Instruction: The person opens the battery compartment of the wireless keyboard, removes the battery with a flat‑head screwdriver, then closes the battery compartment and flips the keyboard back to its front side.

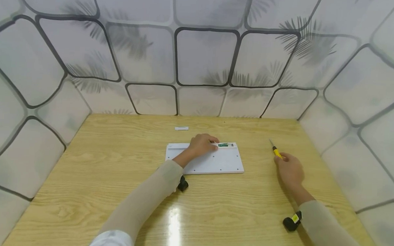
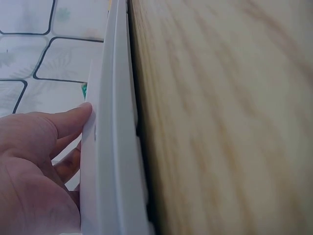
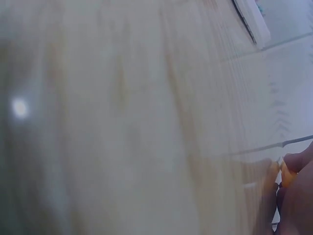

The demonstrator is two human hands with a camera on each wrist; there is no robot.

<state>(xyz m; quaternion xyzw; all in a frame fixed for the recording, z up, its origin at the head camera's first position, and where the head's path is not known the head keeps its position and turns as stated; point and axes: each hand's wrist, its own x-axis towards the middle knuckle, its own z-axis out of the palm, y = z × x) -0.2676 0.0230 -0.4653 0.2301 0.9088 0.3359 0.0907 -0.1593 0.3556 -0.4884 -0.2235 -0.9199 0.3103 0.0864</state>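
Note:
A white keyboard (image 1: 226, 162) lies face down on the table, its underside up. Along its far edge is an uncovered battery compartment with a green battery (image 1: 223, 145) in it. My left hand (image 1: 201, 145) rests on the keyboard just left of this compartment; in the left wrist view the thumb (image 2: 73, 120) touches the underside, other fingers partly hidden behind it. To the right of the keyboard my right hand (image 1: 290, 170) grips a yellow-handled screwdriver (image 1: 276, 152), its metal shaft pointing away from me, apart from the keyboard.
A small white strip, like a battery cover (image 1: 182, 128), lies on the wooden table (image 1: 117, 152) beyond the keyboard. Patterned fabric walls (image 1: 205, 58) enclose the table at the back and both sides. Each wrist wears a small black camera (image 1: 291, 223).

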